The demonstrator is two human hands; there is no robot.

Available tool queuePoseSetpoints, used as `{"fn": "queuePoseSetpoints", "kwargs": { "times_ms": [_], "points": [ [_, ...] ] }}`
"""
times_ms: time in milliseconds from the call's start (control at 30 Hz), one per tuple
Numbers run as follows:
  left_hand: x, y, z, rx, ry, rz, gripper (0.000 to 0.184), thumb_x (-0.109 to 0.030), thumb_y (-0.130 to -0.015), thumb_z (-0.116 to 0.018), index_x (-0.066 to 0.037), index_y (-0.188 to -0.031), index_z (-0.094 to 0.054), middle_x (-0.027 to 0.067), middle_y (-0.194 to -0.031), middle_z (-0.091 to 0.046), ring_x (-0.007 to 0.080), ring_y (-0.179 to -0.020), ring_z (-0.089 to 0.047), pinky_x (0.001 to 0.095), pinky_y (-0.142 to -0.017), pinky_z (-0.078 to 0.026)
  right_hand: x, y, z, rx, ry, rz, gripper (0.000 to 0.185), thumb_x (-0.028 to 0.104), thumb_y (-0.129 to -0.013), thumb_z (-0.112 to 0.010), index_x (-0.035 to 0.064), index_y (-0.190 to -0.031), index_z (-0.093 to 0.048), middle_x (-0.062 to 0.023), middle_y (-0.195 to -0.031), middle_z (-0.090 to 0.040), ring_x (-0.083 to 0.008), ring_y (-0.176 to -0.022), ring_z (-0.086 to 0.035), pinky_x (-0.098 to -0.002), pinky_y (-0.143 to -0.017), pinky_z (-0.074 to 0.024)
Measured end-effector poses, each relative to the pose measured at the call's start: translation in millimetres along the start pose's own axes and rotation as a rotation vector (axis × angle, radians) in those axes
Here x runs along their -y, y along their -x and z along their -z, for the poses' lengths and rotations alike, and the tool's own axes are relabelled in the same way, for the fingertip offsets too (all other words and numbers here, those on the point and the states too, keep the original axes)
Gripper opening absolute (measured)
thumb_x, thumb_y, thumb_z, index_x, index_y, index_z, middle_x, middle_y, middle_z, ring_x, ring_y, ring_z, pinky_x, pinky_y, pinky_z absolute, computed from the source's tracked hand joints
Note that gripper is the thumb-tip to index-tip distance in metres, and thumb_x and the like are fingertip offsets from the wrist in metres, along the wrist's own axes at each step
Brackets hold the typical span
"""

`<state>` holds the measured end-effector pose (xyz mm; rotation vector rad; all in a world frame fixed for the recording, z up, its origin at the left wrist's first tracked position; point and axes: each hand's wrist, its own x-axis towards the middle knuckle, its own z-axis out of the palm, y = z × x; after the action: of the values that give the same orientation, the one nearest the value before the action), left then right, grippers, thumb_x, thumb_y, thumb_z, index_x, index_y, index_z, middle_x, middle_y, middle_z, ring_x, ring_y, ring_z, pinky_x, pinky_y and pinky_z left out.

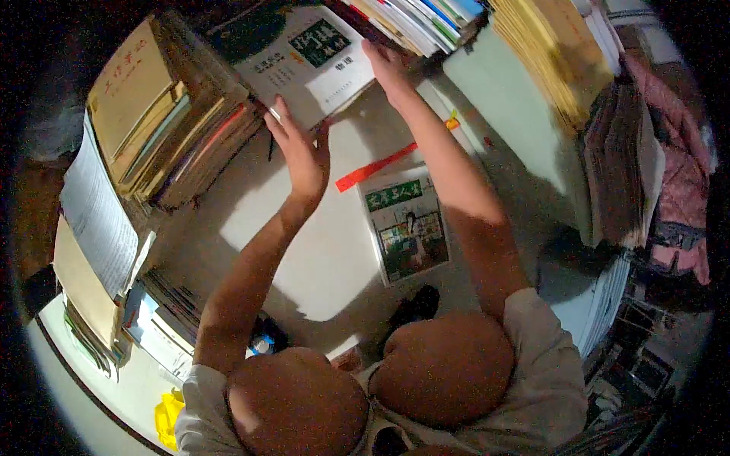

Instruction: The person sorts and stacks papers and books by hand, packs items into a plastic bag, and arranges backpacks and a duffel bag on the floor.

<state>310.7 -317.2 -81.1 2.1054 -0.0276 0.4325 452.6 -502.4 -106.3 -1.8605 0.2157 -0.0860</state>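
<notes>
A book (312, 57) with a white and dark green cover lies at the top of the view, between both hands. My left hand (302, 156) is at its near left corner, fingers stretched along the edge and thumb at the near side. At the right edge, my right hand (391, 72) grips the book, thumb on the cover and the other fingers hidden. Below the right forearm a smaller booklet (407, 228) with a green title band and a picture lies on the floor. A red strip (388, 161) stretches above it.
Piled brown envelopes and papers (125, 99) stand left of the book, with loose written sheets (99, 205) nearby. A row of thin books (418, 23) is behind it. More yellow folders (547, 53) rise at the right. A yellow bag (169, 418) is at the lower left.
</notes>
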Motion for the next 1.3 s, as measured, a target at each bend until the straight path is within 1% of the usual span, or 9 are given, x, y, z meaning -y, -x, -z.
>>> {"fn": "queuePoseSetpoints", "kwargs": {
  "times_ms": [133,233,433,533,600,833,900,1100,1300],
  "points": [
    [-1.2,8.7,11.6,-0.036,-0.001,-0.138,0.087,-0.006,-0.082,-0.069,0.000,-0.146,-0.012,0.0268,-0.148,-0.017,0.0446,-0.137,-0.020,0.0461,-0.109,-0.027,-6.2,0.0,20.1,0.153,-0.056,0.030,0.068,0.058,-0.089,-0.052,0.0042,-0.131,-0.051,-0.0077,-0.127,-0.054,-0.0189,-0.116,-0.047,-0.0327,-0.100,-0.0339],
    [-16.6,51.8,25.0,0.030,0.143,0.099,0.078,-0.007,-0.083,-0.068,-0.002,-0.144,-0.020,0.0197,-0.144,-0.029,0.0333,-0.133,-0.030,0.0437,-0.106,-0.032,-10.3,37.2,48.6,0.088,-0.033,-0.027,0.068,0.054,-0.092,-0.050,0.0029,-0.136,-0.042,-0.0106,-0.135,-0.048,-0.0212,-0.121,-0.047,-0.0346,-0.101,-0.0376],
    [0.4,178.4,21.0,0.520,0.492,0.696,0.074,-0.010,-0.085,-0.068,-0.001,-0.142,-0.022,0.0208,-0.136,-0.036,0.0335,-0.124,-0.043,0.0430,-0.100,-0.041,-21.6,170.7,123.9,-0.283,0.264,0.156,0.032,0.011,-0.091,-0.060,-0.0013,-0.119,-0.053,-0.0133,-0.118,-0.057,-0.0233,-0.111,-0.055,-0.0324,-0.081,-0.0517],
    [-7.2,194.5,19.2,0.610,0.700,0.838,0.075,-0.013,-0.088,-0.065,-0.001,-0.143,-0.016,0.0223,-0.136,-0.035,0.0332,-0.124,-0.044,0.0405,-0.099,-0.044,-72.4,216.5,161.6,-0.321,0.550,0.151,0.034,0.021,-0.090,-0.062,-0.0022,-0.114,-0.056,-0.0168,-0.113,-0.057,-0.0251,-0.107,-0.057,-0.0350,-0.080,-0.0514],
    [-7.8,193.0,17.4,0.626,0.814,0.896,0.076,-0.013,-0.089,-0.063,-0.001,-0.145,-0.013,0.0216,-0.138,-0.034,0.0313,-0.125,-0.044,0.0380,-0.098,-0.045,-65.7,246.5,169.4,0.004,0.553,-0.509,0.048,0.036,-0.086,-0.066,-0.0043,-0.110,-0.057,-0.0216,-0.111,-0.057,-0.0299,-0.102,-0.059,-0.0399,-0.082,-0.0502],
    [10.3,212.2,-2.3,0.544,1.021,1.091,0.073,-0.021,-0.088,-0.063,-0.006,-0.144,-0.018,0.0122,-0.133,-0.040,0.0244,-0.115,-0.049,0.0373,-0.092,-0.041,-106.0,328.2,134.7,-0.198,1.154,0.073,0.062,0.047,-0.081,-0.068,-0.0036,-0.114,-0.054,-0.0239,-0.111,-0.052,-0.0386,-0.102,-0.053,-0.0455,-0.090,-0.0436],
    [25.0,216.2,-0.9,0.575,1.092,1.063,0.072,-0.022,-0.087,-0.064,-0.007,-0.143,-0.021,0.0109,-0.131,-0.042,0.0222,-0.111,-0.050,0.0344,-0.088,-0.041,-83.0,321.1,137.4,-0.106,0.742,-0.158,0.066,0.047,-0.081,-0.069,-0.0041,-0.118,-0.051,-0.0241,-0.112,-0.050,-0.0397,-0.106,-0.050,-0.0456,-0.093,-0.0417],
    [-14.0,200.4,-15.4,0.665,1.016,1.158,0.064,-0.028,-0.083,-0.070,-0.004,-0.132,-0.036,0.0056,-0.104,-0.057,0.0124,-0.086,-0.052,0.0266,-0.072,-0.039,-81.0,319.1,132.8,-0.093,0.595,-0.222,0.065,0.044,-0.082,-0.068,-0.0076,-0.118,-0.049,-0.0251,-0.115,-0.051,-0.0392,-0.106,-0.051,-0.0447,-0.092,-0.0421],
    [-44.6,195.7,-30.6,0.670,0.462,0.554,0.071,-0.035,-0.079,-0.075,-0.002,-0.127,-0.033,0.0138,-0.108,-0.060,0.0252,-0.098,-0.061,0.0380,-0.084,-0.051,-125.6,321.1,128.4,-0.166,0.689,-0.103,0.062,0.039,-0.083,-0.069,-0.0072,-0.120,-0.048,-0.0257,-0.113,-0.052,-0.0370,-0.107,-0.053,-0.0430,-0.093,-0.0426]
  ]
}}
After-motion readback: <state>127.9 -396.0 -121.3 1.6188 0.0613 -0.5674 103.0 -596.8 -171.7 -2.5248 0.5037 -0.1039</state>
